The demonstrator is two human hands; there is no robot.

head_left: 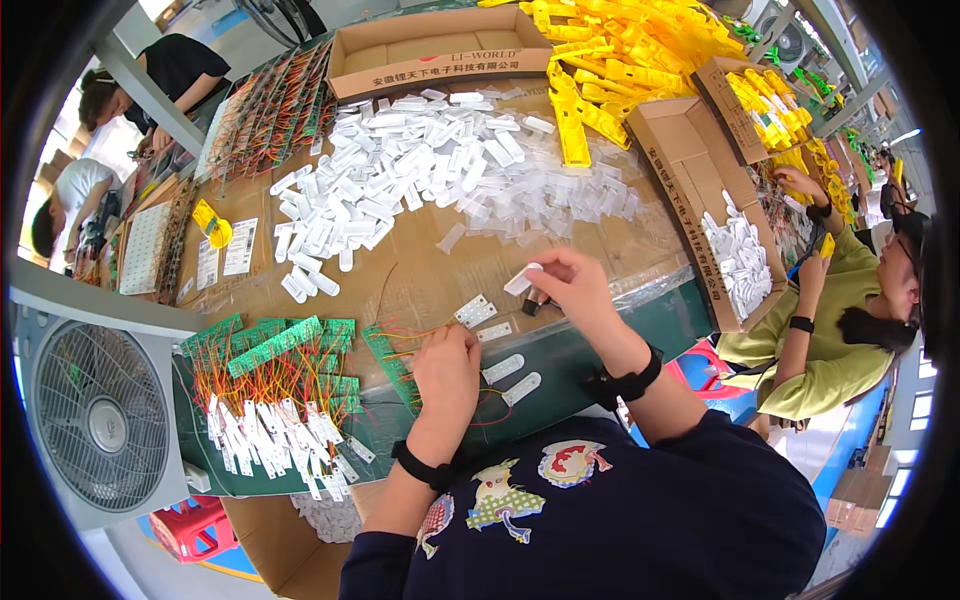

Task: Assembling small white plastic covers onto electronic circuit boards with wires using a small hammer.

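Brown cardboard forms a long shallow tray (400, 48) at the top of the frame and a long open box (690, 150) at the right, the latter holding a heap of small white oval pieces (738, 255) at its lower end. Beside it in the upper right, a smaller cardboard carton (727, 108) has yellow plastic housings (768, 108) in and over it, while at the lower left a deep brown box (280, 550) below the edge of the counter (640, 325) contains whitish pieces (330, 516). Near the centre of the frame, a white rounded plastic cover (520, 280) is tilted, its long axis running from lower left to upper right and its free end pointing to the lower left. It sits at the tips of the right hand's (582, 288) fingers, pinched between thumb and forefinger, with a small dark cylindrical object (535, 301) just below. Left of it, the left hand (447, 368) is curled palm-down over thin red and yellow wires (408, 345) beside a green circuit-board strip (388, 365); whether its fingers grasp any is hidden. Just beyond these fingertips lie two white perforated plates (475, 310), and to their lower right two white oval-ended strips (512, 379), slanting up to the right.
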